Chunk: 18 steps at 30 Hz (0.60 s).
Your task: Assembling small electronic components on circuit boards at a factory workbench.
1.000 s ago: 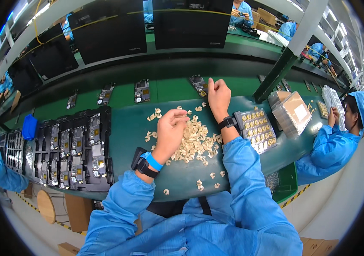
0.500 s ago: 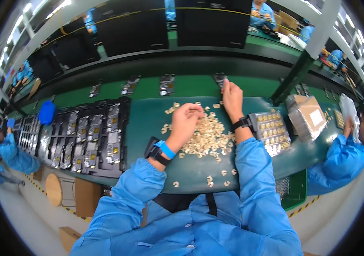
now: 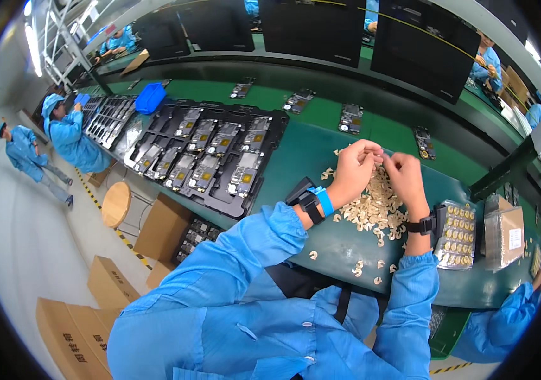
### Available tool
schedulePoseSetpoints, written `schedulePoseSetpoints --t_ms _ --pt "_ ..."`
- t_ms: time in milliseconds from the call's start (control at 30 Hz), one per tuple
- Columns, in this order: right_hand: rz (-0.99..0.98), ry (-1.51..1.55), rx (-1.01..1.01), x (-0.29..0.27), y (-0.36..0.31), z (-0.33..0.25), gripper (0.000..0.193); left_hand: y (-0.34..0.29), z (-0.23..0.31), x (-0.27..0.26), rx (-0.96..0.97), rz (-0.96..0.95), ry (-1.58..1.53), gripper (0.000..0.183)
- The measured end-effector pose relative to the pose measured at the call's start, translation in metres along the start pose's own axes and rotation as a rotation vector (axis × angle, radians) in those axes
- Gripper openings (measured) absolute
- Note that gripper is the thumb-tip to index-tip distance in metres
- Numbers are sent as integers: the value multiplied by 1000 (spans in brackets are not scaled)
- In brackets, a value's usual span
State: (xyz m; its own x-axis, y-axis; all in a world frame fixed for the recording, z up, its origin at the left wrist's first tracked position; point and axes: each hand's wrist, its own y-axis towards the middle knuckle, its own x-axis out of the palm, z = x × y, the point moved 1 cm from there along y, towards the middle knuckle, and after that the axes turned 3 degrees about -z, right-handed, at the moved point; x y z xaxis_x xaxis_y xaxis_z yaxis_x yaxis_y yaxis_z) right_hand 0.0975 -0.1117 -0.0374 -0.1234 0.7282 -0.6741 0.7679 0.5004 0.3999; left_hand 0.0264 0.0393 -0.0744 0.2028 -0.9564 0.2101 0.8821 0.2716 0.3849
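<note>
My left hand [image 3: 357, 170] and my right hand [image 3: 405, 179] meet at the fingertips above a loose heap of small cream C-shaped pieces [image 3: 372, 212]. Both are closed in a pinch. Whatever lies between the fingertips is too small to make out. Just beyond my right hand, a circuit board [image 3: 424, 142] rests on the green conveyor belt [image 3: 397, 136], with a gold round spot at its near end. Another circuit board [image 3: 351, 118] lies on the belt behind my left hand. Several stray C-shaped pieces are scattered near the table's front edge.
A black tray [image 3: 267, 161] holding circuit boards stands to the left, with a blue bin [image 3: 150, 98] behind it. Right of my right wrist lies a clear blister tray [image 3: 457, 235] of gold round parts beside a wrapped carton [image 3: 503, 234]. A co-worker's sleeve [image 3: 498, 323] shows at far right.
My right hand has come back from the circuit board on the belt to my left hand, and their fingertips now meet. The view has swung left, so the scene sits farther right.
</note>
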Motion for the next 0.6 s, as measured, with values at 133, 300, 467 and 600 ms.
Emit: schedulePoseSetpoints --t_ms 133,300,467,600 --pt "-230 -11 96 14 -3 10 41 -23 65 -8 69 28 24 19" --pt "-245 -33 -26 -1 -18 17 34 -60 121 -65 117 3 700 16" --pt "-247 -139 -9 23 -8 18 28 -103 154 -166 -68 158 1494 42" --pt "-98 -69 -37 8 -8 -7 29 -121 131 -183 -248 141 1461 47"
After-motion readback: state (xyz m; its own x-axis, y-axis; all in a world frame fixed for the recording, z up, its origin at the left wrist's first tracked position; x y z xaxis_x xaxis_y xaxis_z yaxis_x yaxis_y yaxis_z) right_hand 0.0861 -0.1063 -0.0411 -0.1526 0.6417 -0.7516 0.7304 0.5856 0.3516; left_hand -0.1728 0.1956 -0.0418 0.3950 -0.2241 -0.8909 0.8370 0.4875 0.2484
